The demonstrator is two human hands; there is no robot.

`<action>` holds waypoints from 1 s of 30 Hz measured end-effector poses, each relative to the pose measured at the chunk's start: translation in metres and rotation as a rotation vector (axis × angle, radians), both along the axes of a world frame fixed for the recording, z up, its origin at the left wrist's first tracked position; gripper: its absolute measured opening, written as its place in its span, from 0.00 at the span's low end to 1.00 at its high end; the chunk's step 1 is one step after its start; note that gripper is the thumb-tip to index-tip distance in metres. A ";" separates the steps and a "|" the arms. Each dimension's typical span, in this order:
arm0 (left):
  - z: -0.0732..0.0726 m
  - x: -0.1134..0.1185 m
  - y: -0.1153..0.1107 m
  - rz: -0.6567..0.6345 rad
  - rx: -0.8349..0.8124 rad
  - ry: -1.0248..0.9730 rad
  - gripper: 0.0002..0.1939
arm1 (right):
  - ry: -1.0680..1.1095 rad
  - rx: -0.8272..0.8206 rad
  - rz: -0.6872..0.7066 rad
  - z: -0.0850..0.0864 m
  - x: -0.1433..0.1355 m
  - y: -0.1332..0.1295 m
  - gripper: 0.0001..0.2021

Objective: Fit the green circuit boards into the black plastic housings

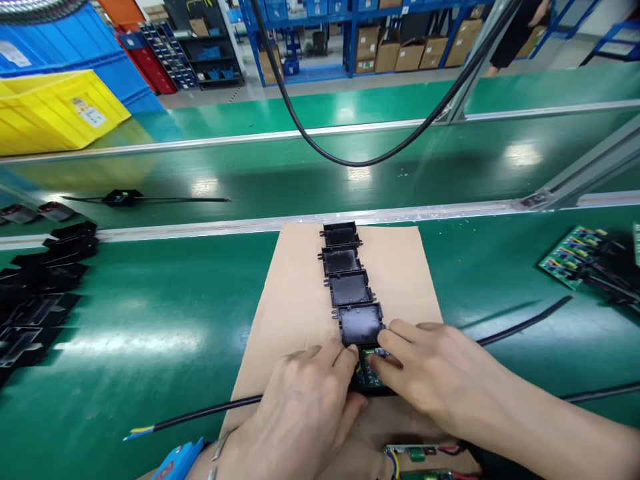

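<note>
Between my two hands a green circuit board (371, 373) sits in a black housing near the lower middle. My left hand (313, 393) has its fingers bent over the left side of this housing. From the right, my right hand (425, 360) presses its fingertips on the board's right side and upper edge. Several black plastic trays (360, 323) lie in a column just beyond, on a sheet of cardboard (295, 287). A black cable (200, 413) with blue and yellow wire ends comes out to the left from under my left hand.
Black parts (45, 293) are piled at the left, and green boards with wires (575, 257) lie at the right. A black cable (350, 162) hangs over the far bench. More boards (430, 475) lie at the bottom edge. A yellow bin (50, 113) stands at the far left.
</note>
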State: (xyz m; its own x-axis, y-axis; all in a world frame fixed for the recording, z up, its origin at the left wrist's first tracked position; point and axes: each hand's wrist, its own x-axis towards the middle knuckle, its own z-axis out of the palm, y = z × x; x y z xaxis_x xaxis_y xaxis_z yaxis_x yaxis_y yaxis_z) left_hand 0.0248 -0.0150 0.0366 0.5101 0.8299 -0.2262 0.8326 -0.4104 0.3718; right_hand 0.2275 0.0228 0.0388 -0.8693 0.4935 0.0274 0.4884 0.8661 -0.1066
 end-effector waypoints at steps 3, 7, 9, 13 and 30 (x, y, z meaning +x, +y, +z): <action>0.004 0.002 0.001 0.008 -0.042 0.024 0.16 | -0.022 0.003 0.023 -0.003 -0.002 0.002 0.03; 0.005 0.002 0.002 0.000 -0.045 0.005 0.16 | -0.064 -0.068 -0.026 -0.002 -0.008 -0.002 0.03; 0.003 0.001 0.002 -0.006 -0.035 -0.026 0.17 | -0.099 -0.080 -0.072 0.000 -0.014 -0.006 0.02; 0.000 -0.001 0.001 0.012 -0.045 -0.051 0.15 | -0.128 -0.029 -0.053 0.000 -0.024 -0.013 0.04; -0.004 -0.012 0.012 0.076 -0.010 -0.242 0.08 | -0.005 -0.105 -0.122 -0.013 -0.021 -0.018 0.04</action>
State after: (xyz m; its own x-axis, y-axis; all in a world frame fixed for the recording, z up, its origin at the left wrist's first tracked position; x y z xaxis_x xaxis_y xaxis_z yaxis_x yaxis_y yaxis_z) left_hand 0.0124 -0.0027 0.0322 0.4870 0.8660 -0.1135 0.7470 -0.3456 0.5679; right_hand 0.2063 0.0051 0.0254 -0.8029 0.5951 -0.0340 0.5897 0.7848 -0.1906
